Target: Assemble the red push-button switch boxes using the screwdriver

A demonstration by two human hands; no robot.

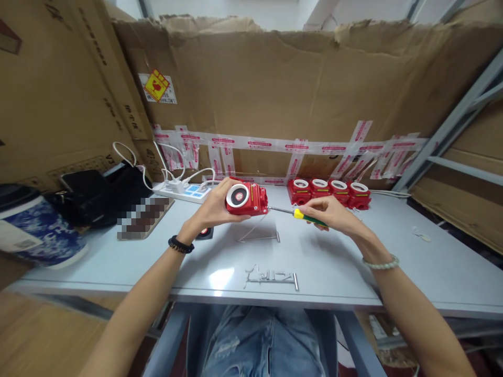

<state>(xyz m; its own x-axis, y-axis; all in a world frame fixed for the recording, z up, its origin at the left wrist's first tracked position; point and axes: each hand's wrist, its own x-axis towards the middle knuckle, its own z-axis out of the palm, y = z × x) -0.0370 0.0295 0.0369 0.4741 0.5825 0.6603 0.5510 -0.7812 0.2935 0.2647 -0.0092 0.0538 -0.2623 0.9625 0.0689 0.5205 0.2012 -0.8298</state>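
Observation:
My left hand (215, 205) grips a red box-shaped housing (257, 201) with a white ring around a dark round face, lifted above the table. Between the fingers of my right hand (328, 212) is a screwdriver (301, 214) with a yellow and green handle. Its metal shaft points left, and the tip meets the lower right corner of the housing, near a fitting on that side. Below the housing, a thin metal rod (261, 239) with a short crossbar lies on the table. Closer to me are several small metal parts (275, 275) beside another rod with a crossbar (296, 281).
Several similar red housings (330, 193) stand in a row at the back. To the left are a power strip (196, 192) with white cables, a phone (146, 217), a black bag (106, 193) and a blue-and-white cup (37, 230). Taped cardboard (255, 99) walls the table's rear; a metal frame (456, 170) stands right.

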